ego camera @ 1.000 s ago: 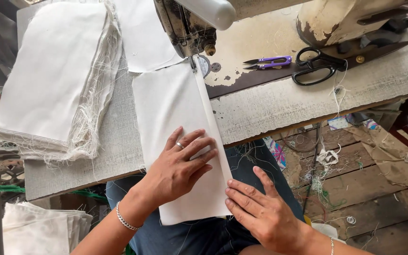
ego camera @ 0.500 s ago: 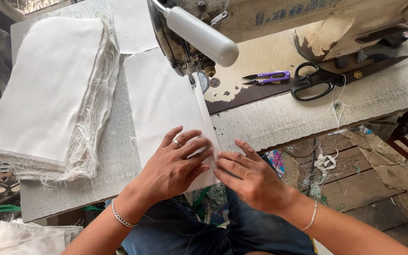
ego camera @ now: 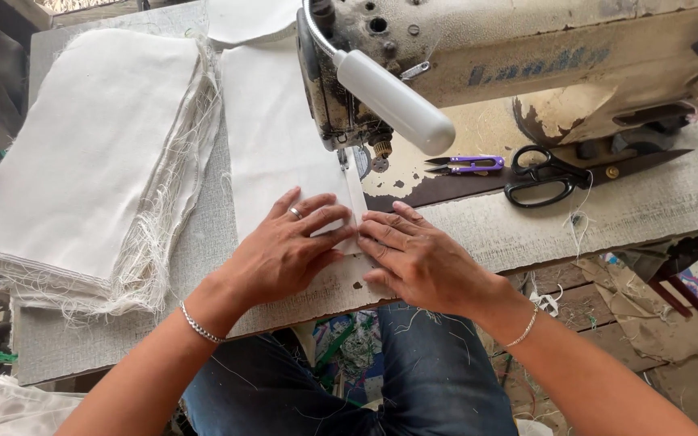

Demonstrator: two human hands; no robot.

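While both hands lie flat, fingers spread, left hand [ego camera: 284, 250] and right hand [ego camera: 422, 262] press the white rectangular cloth panel [ego camera: 276, 145] on the table [ego camera: 632, 214], at six o'clock from the worn cream sewing machine [ego camera: 527, 56].

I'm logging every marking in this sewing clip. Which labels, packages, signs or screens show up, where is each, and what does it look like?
Lettering on the sewing machine: along the front of its arm, upper right; faded blue-grey letters on worn cream paint, partly chipped.
No packages, signs or screens show.
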